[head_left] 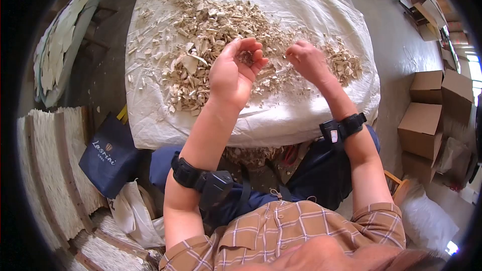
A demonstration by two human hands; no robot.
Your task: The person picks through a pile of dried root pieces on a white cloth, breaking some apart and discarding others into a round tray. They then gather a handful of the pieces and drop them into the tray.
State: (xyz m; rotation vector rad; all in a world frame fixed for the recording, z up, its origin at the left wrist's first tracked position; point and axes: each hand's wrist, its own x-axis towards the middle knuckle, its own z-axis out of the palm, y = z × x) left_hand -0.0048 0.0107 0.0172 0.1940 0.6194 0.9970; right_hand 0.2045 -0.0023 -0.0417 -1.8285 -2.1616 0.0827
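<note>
Person's dress and worn devices, head view.
Short-sleeved shirt [281,231], tan plaid with pale and dark lines. Dark blue trousers [311,180] just above the shirt. Black strap with boxy black unit [213,186] on the left forearm; black strap carrying a small white-faced unit [334,133] on the right wrist.

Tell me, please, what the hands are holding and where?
The left hand cups small dried pieces in its palm; whether the right hand holds anything cannot be told.

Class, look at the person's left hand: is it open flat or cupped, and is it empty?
Cupped and not empty. The left hand is palm up with fingers curled, holding a few pale chips like those in the pile on the white sheet.
</note>
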